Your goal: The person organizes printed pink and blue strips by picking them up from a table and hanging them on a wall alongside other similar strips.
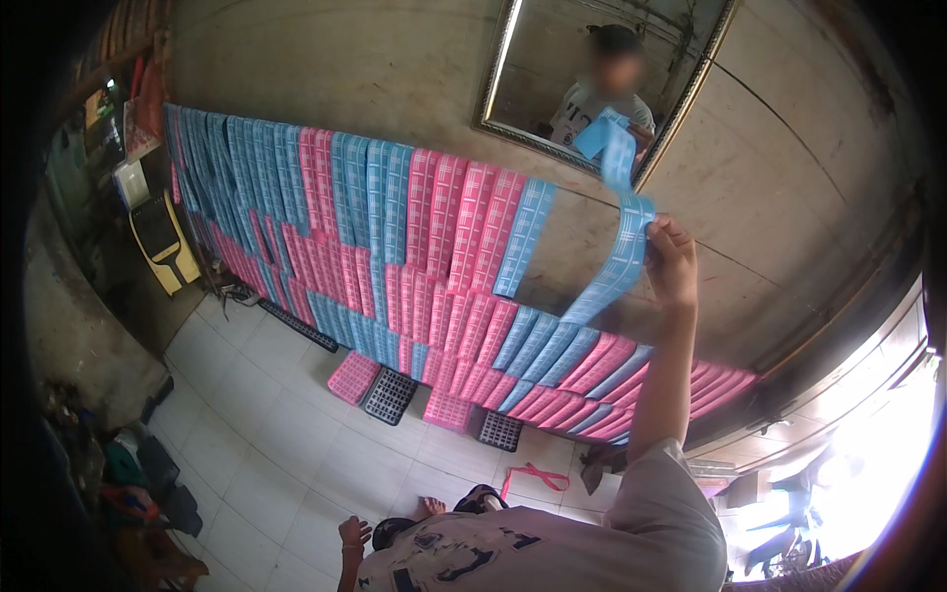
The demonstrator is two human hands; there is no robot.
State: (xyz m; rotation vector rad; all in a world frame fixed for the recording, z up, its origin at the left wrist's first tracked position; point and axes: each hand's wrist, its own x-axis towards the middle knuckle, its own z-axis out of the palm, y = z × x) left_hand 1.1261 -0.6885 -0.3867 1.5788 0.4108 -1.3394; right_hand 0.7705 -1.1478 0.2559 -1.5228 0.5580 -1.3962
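My right hand [672,248] is raised near the wall, its fingers closed on a blue patterned fabric strip [610,274] that hangs down from it beside a thin line. Left of it, another blue strip [527,237] hangs over the line, next to pink strips [477,229] in the top row. Several lower rows hold more pink and blue strips [551,348]. My left hand [355,531] is low by my side, fingers loosely curled, with nothing seen in it.
A framed mirror [484,111] on the wall reflects a person holding the strip. On the tiled floor [296,444] are black plastic crates [390,396], pink stacks [354,377] and a loose pink ribbon [547,473]. A yellow and black appliance [166,248] stands at the left; dark items [152,459] lie lower left.
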